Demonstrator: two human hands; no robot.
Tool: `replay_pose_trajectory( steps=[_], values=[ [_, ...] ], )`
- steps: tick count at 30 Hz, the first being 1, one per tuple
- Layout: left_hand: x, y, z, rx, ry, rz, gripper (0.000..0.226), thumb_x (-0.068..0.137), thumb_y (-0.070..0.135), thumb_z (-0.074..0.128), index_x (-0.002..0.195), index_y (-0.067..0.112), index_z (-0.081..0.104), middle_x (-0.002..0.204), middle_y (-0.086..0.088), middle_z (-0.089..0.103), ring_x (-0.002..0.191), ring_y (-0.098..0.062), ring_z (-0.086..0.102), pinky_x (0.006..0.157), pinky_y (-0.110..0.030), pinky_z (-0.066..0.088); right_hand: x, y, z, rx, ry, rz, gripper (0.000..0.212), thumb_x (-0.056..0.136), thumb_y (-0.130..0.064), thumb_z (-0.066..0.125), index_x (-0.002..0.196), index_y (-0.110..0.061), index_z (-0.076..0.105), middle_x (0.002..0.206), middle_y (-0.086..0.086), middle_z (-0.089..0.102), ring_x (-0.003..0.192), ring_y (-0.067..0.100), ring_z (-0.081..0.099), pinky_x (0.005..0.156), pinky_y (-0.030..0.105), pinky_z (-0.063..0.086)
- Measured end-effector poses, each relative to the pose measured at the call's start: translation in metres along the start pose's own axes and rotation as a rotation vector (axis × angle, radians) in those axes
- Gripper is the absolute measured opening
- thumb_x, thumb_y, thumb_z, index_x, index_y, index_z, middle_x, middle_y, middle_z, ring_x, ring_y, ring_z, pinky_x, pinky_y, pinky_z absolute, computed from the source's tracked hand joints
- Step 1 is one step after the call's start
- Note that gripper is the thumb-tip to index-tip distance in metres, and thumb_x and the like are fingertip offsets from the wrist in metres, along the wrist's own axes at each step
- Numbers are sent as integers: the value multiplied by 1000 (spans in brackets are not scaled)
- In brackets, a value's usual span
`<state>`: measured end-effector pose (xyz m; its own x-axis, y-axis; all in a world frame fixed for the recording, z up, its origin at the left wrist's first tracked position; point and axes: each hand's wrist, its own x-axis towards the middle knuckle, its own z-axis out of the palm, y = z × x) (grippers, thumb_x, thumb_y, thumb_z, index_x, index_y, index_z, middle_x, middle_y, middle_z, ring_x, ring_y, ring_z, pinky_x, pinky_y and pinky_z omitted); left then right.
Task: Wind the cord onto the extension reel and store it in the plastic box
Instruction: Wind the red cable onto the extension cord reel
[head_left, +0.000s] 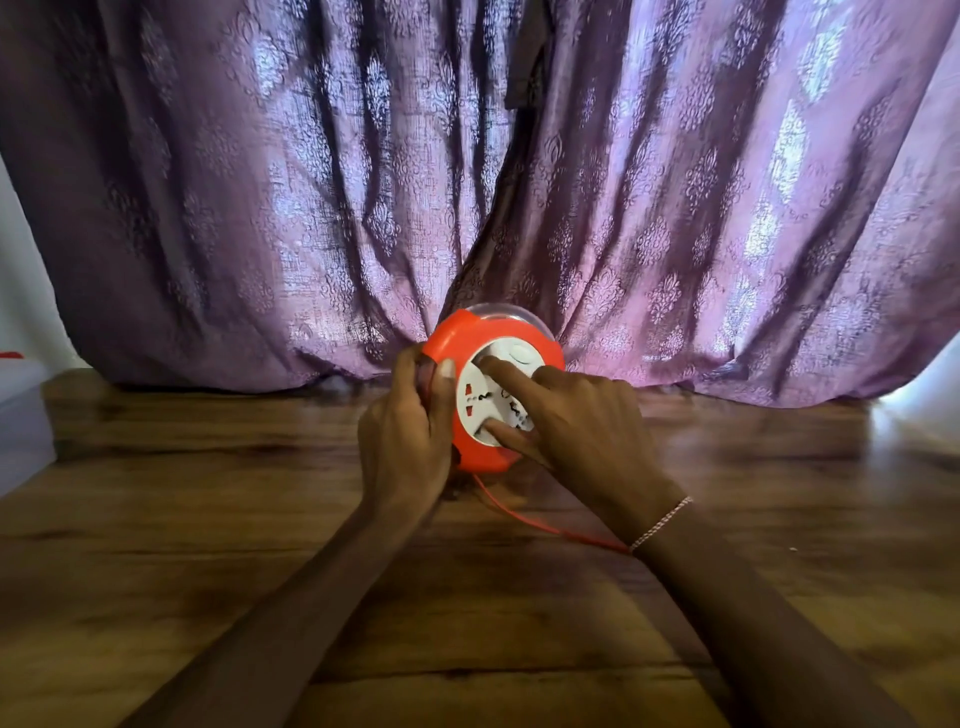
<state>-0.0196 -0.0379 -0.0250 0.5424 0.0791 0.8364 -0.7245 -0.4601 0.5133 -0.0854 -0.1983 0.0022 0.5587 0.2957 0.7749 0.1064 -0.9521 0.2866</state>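
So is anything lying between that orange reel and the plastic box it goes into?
Nothing visible does. Between the reel and the plastic box at the left edge lies only bare wooden surface. The box is mostly out of frame, so whether it is open is unclear. The red cord trails loose to the right.

Backlit: daylight pushes through the purple curtain (519, 182), brightest in patches upper right. Blown-out white past the curtain's end at the floor's (779, 597) far right edge, with a pale sheen on the boards near it. Rest is dim. Left hand (405, 431) and right hand (587, 431) are underexposed, with soft shadows under the forearms. Orange extension reel (467, 332) is sharpest. Curtain top is smeared. Heavy wide-angle bowing at left and right.
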Motion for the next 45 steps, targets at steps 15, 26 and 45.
replay_pose_trajectory(
  steps=[15, 26, 45],
  values=[
    [0, 0, 1, 24, -18, 64, 46, 100, 52, 37, 110, 15, 61, 76, -5, 71, 70, -31, 68, 59, -30, 37, 0, -11, 15, 486, -3, 516, 64, 64, -75, 68, 112, -36, 55, 61, -4, 69, 71, 23, 71, 68, 36, 55],
    [-9, 12, 13, -40, 26, -10, 50, 99, 52, 38, 112, 8, 58, 77, -12, 67, 73, -38, 64, 60, -45, 48, 19, -21, -5, 1512, -9, 1239, 47, 81, -37, 85, 100, -11, 51, 66, 24, 72, 39, 20, 61, 37, 22, 45],
    [-1, -2, 6, -68, 11, -14, 43, 100, 52, 34, 112, 17, 55, 70, 5, 60, 68, -27, 64, 56, -31, 34, 1, 4, 1, -12, 36, 16, 63, 84, -69, 51, 138, -36, 54, 80, 2, 71, 61, 33, 69, 48, 31, 36]
  ],
)
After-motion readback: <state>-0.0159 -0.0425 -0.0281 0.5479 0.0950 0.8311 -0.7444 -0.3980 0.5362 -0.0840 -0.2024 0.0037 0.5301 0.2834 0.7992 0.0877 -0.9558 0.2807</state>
